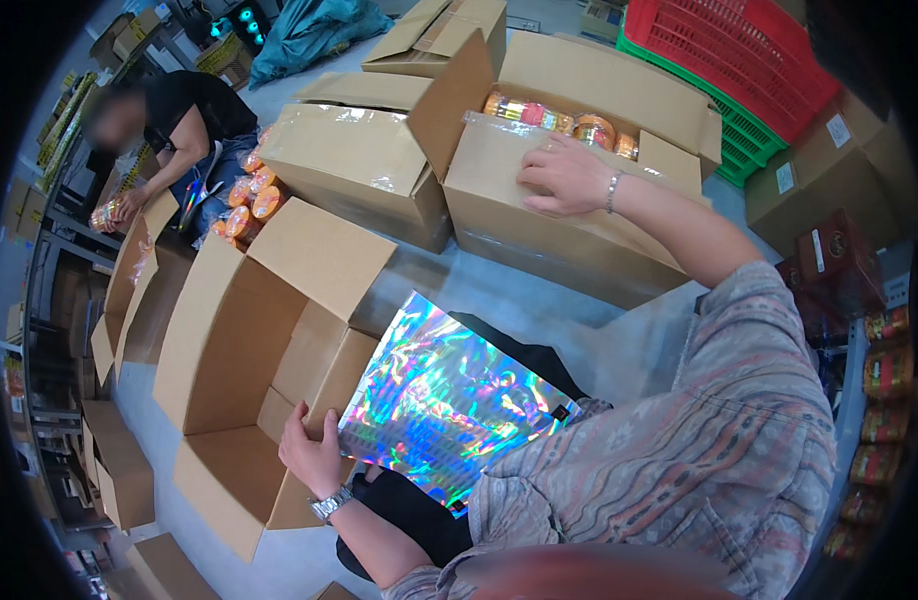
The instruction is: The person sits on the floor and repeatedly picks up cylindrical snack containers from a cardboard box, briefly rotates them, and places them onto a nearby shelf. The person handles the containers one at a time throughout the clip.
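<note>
Gripping the near flap of the empty carton (241,372) at lower left, the left hand (312,455) closes its grip on the cardboard edge. The right hand (569,175) lies flat, fingers spread, on the flap of the filled box (569,215) at upper centre, holding nothing. Orange-lidded packs (564,120) sit just beyond it, in a row running left to right; the right hand is nearer. A holographic sheet (444,400) lies between the hands. Red crates (739,55) stack at upper right.

open cardboard boxes (279,330): 3 | crates (739,60): 2 | holographic sheets (449,400): 1
</note>
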Tool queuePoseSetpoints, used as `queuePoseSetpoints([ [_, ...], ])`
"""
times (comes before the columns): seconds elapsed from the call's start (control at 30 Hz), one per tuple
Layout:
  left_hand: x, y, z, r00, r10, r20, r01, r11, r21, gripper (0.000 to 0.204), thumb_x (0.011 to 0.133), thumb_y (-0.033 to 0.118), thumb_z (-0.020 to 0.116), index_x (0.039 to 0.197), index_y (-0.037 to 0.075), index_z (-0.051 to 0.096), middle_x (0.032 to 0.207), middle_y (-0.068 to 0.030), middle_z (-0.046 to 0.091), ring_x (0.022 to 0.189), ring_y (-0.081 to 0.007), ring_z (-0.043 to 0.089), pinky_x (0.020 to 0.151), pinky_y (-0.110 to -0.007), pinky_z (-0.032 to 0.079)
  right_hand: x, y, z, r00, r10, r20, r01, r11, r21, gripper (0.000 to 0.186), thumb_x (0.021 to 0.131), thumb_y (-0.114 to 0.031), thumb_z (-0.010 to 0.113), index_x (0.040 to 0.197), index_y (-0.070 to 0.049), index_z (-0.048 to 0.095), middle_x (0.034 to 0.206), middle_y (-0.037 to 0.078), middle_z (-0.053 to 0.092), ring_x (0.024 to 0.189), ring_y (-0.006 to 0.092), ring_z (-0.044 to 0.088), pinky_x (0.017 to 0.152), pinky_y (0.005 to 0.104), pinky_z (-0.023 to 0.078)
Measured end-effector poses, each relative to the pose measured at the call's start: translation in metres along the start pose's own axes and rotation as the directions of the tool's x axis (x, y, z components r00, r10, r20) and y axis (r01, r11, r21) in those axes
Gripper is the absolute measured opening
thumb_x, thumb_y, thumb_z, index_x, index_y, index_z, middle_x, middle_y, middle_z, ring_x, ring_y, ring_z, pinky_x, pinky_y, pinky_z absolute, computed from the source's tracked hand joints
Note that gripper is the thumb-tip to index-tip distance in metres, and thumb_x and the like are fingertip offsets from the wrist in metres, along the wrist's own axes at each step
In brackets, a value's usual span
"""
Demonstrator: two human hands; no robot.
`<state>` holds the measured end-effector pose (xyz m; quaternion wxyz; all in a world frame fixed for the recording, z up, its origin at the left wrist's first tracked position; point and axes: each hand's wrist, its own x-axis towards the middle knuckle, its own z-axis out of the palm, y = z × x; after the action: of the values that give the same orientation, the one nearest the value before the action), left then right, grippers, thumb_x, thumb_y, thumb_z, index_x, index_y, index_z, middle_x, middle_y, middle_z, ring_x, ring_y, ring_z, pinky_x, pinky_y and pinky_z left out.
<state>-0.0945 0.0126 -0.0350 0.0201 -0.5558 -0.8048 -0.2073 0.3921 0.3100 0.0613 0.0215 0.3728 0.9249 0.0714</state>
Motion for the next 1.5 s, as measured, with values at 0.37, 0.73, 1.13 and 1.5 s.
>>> queuePoseSetpoints([
  [0.37, -0.001, 0.003, -0.004, 0.999, 0.015, 0.037, -0.015, 1.000, 0.002, 0.052, 0.084, 0.037, 0.081, 0.125, 0.009, 0.068, 0.119, -0.0085, 0.073, 0.108, -0.0306, 0.066, 0.096, -0.045, 0.046, 0.155, 0.038, 0.020, 0.974, -0.137, -0.182, 0.063, 0.930, -0.362, 0.104, 0.084, -0.003, 0.068, 0.167, -0.024, 0.009, 0.170, 0.003, 0.023, 0.154, 0.0287, 0.030, 0.122, 0.0530, 0.030],
  [0.73, 0.008, 0.004, -0.002, 0.996, 0.022, 0.088, -0.019, 0.999, -0.035, 0.055, 0.081, 0.033, 0.082, 0.127, 0.005, 0.066, 0.121, -0.0145, 0.071, 0.113, -0.0344, 0.066, 0.096, -0.046, 0.048, 0.177, 0.021, 0.018, 0.843, -0.368, -0.391, 0.178, 0.879, -0.443, 0.085, 0.092, -0.019, 0.062, 0.165, -0.027, 0.019, 0.168, 0.000, 0.028, 0.151, 0.0285, 0.033, 0.125, 0.0572, 0.023],
  [1.13, 0.006, 0.006, -0.001, 0.995, 0.040, 0.093, -0.043, 0.998, 0.037, 0.058, 0.083, 0.036, 0.081, 0.129, 0.006, 0.065, 0.124, -0.0131, 0.069, 0.115, -0.0346, 0.063, 0.099, -0.047, 0.045, 0.205, 0.020, 0.045, 0.652, -0.567, -0.503, 0.252, 0.788, -0.562, 0.070, 0.097, -0.032, 0.056, 0.161, -0.027, 0.027, 0.161, 0.001, 0.039, 0.153, 0.0291, 0.032, 0.122, 0.0611, 0.024],
  [1.5, 0.004, 0.006, -0.004, 0.994, 0.060, 0.091, -0.064, 0.997, 0.045, 0.058, 0.083, 0.037, 0.080, 0.130, 0.007, 0.064, 0.124, -0.0122, 0.068, 0.115, -0.0342, 0.063, 0.099, -0.048, 0.044, 0.236, 0.000, -0.004, 0.916, -0.227, -0.331, 0.196, 0.973, -0.124, 0.043, 0.088, -0.021, 0.060, 0.130, -0.019, 0.060, 0.129, 0.009, 0.065, 0.134, 0.0314, 0.054, 0.113, 0.0587, 0.036],
])
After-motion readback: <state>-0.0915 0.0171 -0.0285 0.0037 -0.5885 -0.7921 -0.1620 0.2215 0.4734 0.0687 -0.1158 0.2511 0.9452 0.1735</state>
